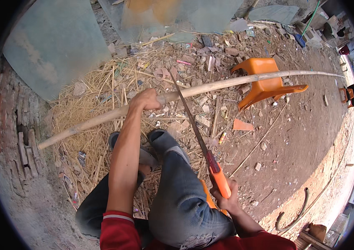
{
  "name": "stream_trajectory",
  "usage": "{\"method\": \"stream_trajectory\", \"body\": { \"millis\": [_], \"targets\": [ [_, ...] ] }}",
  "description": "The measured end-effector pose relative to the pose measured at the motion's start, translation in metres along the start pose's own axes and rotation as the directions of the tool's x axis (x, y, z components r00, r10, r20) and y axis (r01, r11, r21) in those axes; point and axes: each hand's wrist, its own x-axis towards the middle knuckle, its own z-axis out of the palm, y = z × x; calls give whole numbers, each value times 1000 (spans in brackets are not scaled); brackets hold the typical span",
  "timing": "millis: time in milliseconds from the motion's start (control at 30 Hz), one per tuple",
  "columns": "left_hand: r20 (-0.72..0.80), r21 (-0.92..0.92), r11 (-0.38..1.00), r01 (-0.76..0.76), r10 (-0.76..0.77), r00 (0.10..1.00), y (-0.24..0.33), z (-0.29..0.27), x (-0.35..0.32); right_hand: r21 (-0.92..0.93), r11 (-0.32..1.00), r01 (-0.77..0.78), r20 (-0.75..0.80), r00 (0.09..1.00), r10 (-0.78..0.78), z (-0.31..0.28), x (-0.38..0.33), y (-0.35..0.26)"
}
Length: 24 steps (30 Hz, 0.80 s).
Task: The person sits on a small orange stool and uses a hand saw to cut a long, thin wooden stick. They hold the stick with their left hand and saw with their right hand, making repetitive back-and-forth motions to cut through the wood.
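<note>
A long pale bamboo pole [214, 86] stretches across the view from the left wall side to the far right. My left hand [145, 100] is closed around it, left of the middle. My right hand [228, 196] grips the orange handle of a handsaw [198, 135]. The saw's dark, narrow blade crosses the pole just right of my left hand; whether its teeth have entered the bamboo, I cannot tell. Farther right, the pole passes over an orange plastic stool [261, 65] and appears to rest on it.
Straw [89, 102] and broken rubble litter the dirt ground [293, 137] around my shoes. A worn brick wall [23, 154] stands at the left, with grey sheets [56, 46] leaning at the back. A curved hose-like piece [297, 218] lies lower right.
</note>
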Motion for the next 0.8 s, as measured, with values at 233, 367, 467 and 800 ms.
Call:
{"method": "stream_trajectory", "body": {
  "millis": [233,367,467,800],
  "targets": [
    [-39,64,998,-19,22,999,-1,30,-4,-169,985,45,20,999,-42,35,125,-11],
    [-129,91,993,-76,88,988,6,24,-17,-90,995,-48,14,999,50,19,131,-69],
    [-305,199,968,-151,207,929,-1,54,-26,27,1000,6,-31,999,-5,20,113,-100],
    [-633,533,835,-139,503,589,-77,150,-24,48,998,-43,-81,996,47,-12,53,-82]
  ]
}}
